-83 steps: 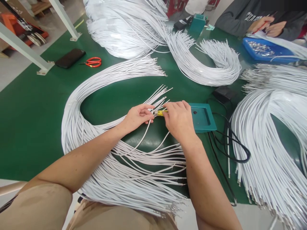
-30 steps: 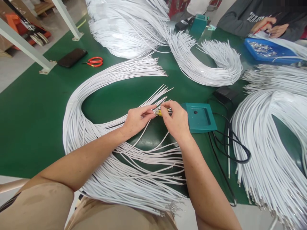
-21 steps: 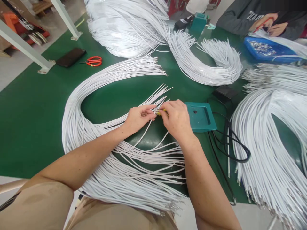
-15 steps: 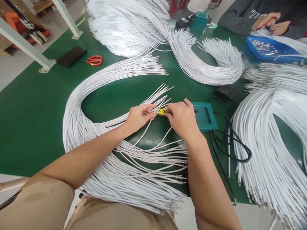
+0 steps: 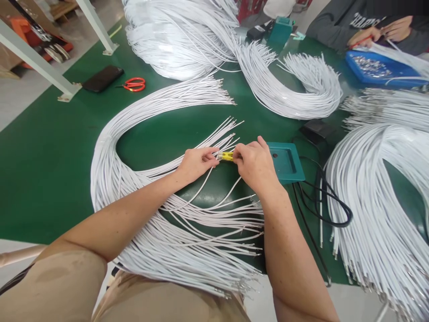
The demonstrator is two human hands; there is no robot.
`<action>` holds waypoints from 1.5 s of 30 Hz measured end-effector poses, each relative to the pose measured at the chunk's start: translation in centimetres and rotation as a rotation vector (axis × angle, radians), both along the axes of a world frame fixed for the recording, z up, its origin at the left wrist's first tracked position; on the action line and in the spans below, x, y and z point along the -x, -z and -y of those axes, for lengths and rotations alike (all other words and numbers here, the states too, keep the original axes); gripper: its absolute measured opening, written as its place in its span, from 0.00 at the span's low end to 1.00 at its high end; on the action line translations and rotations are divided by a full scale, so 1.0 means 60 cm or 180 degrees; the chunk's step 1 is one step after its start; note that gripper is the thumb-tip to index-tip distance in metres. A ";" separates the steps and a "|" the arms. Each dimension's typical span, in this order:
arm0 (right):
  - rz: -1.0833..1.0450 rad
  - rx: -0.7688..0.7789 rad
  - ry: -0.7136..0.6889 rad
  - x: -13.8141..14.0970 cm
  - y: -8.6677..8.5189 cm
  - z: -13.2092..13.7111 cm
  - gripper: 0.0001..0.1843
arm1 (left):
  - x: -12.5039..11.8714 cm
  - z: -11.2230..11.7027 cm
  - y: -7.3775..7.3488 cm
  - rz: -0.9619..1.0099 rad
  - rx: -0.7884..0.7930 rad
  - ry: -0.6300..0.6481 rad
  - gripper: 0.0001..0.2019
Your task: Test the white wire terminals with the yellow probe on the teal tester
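Closest to me, the cut ends of a looped wire bundle (image 5: 110,147) fan out along the near edge of the green surface (image 5: 50,170), and both bare forearms reach over them. Just past that, the two hands meet at the middle of the loop. The left hand (image 5: 196,163) has its fingers pinched narrow on the end of a single white wire (image 5: 205,181), which trails back towards me in a loose curve. The right hand (image 5: 256,163) has its fingers closed on a small yellow piece (image 5: 228,155) (I cannot tell from here exactly what it is), which is held up between the two hands with its end against the wire tip.

Just beside the right hand sits a teal recessed block (image 5: 288,162), with a black cable (image 5: 330,208) looping off its near side and a black box (image 5: 315,129) behind it. A second big wire bundle (image 5: 378,201) sweeps down the right side.

Farther out, red scissors (image 5: 134,84) lie next to a black phone (image 5: 103,78) on the left. A curved bundle (image 5: 295,91) and a large heap of wires (image 5: 181,36) fill the far centre. At the far right a co-worker's hand (image 5: 363,38) rests near a blue tray (image 5: 382,71) of small metal parts.
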State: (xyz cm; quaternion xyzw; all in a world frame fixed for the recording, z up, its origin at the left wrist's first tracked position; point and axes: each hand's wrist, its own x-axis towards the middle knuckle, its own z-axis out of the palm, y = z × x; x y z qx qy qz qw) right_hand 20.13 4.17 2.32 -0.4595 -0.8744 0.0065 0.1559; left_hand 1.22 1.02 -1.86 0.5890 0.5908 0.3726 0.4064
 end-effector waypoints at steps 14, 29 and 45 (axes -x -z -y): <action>-0.0544 -0.0275 0.1158 -0.053 -0.007 -0.006 0.17 | 0.020 0.005 -0.011 0.0726 0.0179 0.0021 0.30; -0.1340 0.0071 0.2127 -0.221 0.089 0.027 0.15 | 0.000 0.056 -0.076 0.0340 0.0521 0.1409 0.19; -0.1461 -0.0018 0.2194 -0.213 0.104 0.027 0.13 | 0.077 0.167 -0.061 -0.2444 0.0069 0.1839 0.26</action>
